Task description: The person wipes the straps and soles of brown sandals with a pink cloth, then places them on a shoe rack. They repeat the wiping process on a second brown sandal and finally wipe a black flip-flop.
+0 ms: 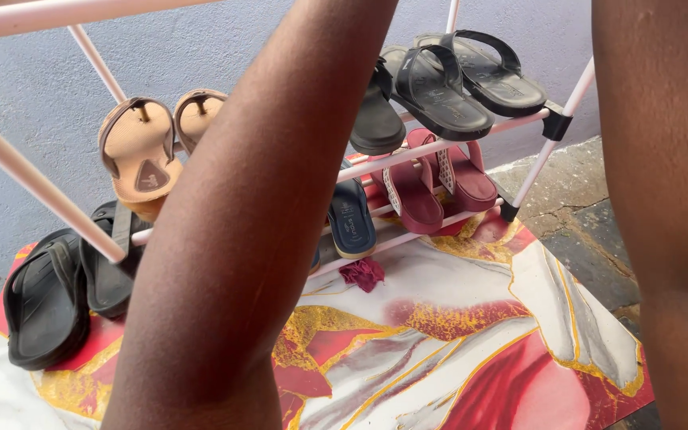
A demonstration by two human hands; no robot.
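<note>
1. Two bare forearms rise through the head view, the left arm [232,239] across the middle and the right arm [662,207] along the right edge; both hands are out of frame above, so one cannot tell whether either is spread, pressed together or pinching anything
2. Between the arms stands a shoe rack [439,147] of pale pink rods with black joints, tilted against a grey-blue wall [33,95]; a top rod [57,12] crosses the upper left corner, close to where the left arm leaves the picture
3. On the upper rods rest black sandals [455,80] at the right and tan flip-flops [141,151] at the left; one tier lower sit maroon sandals [431,183] and a navy slipper [350,219], with dark slides [45,302] at the lower left, partly off the rods
4. The rack stands on a mat [471,350] marbled in red, white and gold, and a small maroon rag [362,273] lies on it just beside the bottom rod
5. Risk, as a judgement: the frame leans and the footwear only rests on thin rods, so a push or lift at the top could slide the black sandals or the tan pair off
6. The dark slides already hang near the end of their rods and look likeliest to drop first
7. The left arm hides the rack's middle, so footwear there could be knocked unseen
</note>
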